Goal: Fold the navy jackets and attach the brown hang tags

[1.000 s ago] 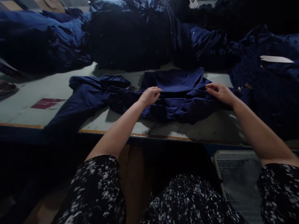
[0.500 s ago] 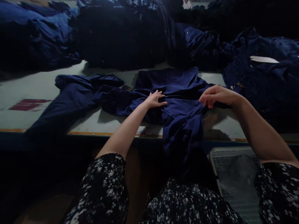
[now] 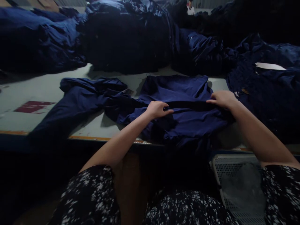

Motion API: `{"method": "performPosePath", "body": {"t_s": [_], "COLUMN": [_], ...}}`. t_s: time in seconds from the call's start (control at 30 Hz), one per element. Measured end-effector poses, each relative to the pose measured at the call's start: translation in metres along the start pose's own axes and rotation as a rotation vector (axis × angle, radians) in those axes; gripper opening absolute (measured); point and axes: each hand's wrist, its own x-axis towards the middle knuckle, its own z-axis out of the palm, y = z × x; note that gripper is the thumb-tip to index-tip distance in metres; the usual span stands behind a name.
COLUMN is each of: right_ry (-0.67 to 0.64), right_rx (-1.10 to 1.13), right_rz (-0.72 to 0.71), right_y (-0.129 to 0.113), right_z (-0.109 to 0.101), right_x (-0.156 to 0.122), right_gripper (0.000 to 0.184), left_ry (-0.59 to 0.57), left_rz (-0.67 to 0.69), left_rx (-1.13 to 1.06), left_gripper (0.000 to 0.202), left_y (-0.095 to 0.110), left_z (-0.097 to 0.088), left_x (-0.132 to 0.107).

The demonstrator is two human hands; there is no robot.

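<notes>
- Nearest, the person's flowered top (image 3: 189, 207) fills the bottom of the view, its short sleeves ending above the bare forearms.
- At the lower right stands a pale plastic basket (image 3: 234, 157) with holes in its walls, below the level of the table (image 3: 14, 89). Inside lies something greyish and filmy (image 3: 245, 184); what it is cannot be made out.
- The blue garment (image 3: 187, 122) lies on the table right in front of the person, its near part drooping over the front edge into shadow.
- The left hand (image 3: 157, 109) is on the garment, its grip pinching a dark fold between thumb and curled fingers.
- The right hand (image 3: 222, 99) pinches the other end of that fold, thumb and fingertips pressed together on the cloth, so the fold runs fairly straight between both hands.
- Left of this, more blue cloth (image 3: 79, 97) lies crumpled, one length reaching the table edge; whether it joins the garment cannot be told.
- Further left, a dark red patch (image 3: 34, 107) marks the tabletop.
- On the right, a dark pile of clothes (image 3: 262, 90) carries a white slip (image 3: 270, 66).
- Behind, big blue heaps (image 3: 126, 40) line the table's far side.
- Farthest, a person in white (image 3: 190, 8) shows small.
</notes>
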Motion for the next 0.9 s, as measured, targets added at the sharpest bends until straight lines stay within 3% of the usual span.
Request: {"method": "performPosePath", "body": {"t_s": [0.07,0.13,0.23,0.3,0.4,0.5,0.6,0.73,0.83,0.9], "right_ry": [0.141,0.180,0.075,-0.001,-0.087,-0.170,-0.097,0.144,0.237,0.236], "right_rx": [0.041,0.048,0.045,0.075,0.166,0.249,0.259,0.199,0.182,0.211], "right_rz": [-0.093,-0.181,-0.096,-0.045,-0.120,-0.127,-0.009,0.207,0.258,0.229], "right_y": [-0.013,-0.022,-0.016,-0.001,0.022,0.037,0.047,0.060,0.068,0.073], "right_z": [0.001,0.013,0.041,0.054,0.052,0.030,0.005,-0.006,0.000,0.007], "right_x": [0.022,0.040,0.050,0.046,0.041,0.052,0.080,0.129,0.163,0.182], "right_gripper": [0.051,0.055,0.075,0.083,0.079,0.060,0.044,0.034,0.034,0.041], "left_ry": [0.152,0.217,0.048,-0.079,-0.128,-0.163,-0.067,0.106,0.083,0.006], "left_rz": [-0.052,-0.184,-0.433,-0.485,-0.434,-0.420,-0.466,-0.428,-0.385,-0.345], "left_rx": [0.005,0.060,0.131,0.157,0.235,0.256,0.257,0.308,0.279,0.254], "left_gripper": [0.049,0.057,0.091,0.098,0.094,0.071,0.053,0.044,0.052,0.061], "left_y": [-0.013,-0.028,-0.047,-0.052,-0.053,-0.061,-0.087,-0.131,-0.158,-0.172], "left_z": [-0.008,-0.011,-0.005,0.002,0.002,-0.016,-0.041,-0.056,-0.053,-0.048], "left_x": [0.020,0.032,0.024,0.007,-0.014,-0.008,0.023,0.080,0.119,0.139]}}
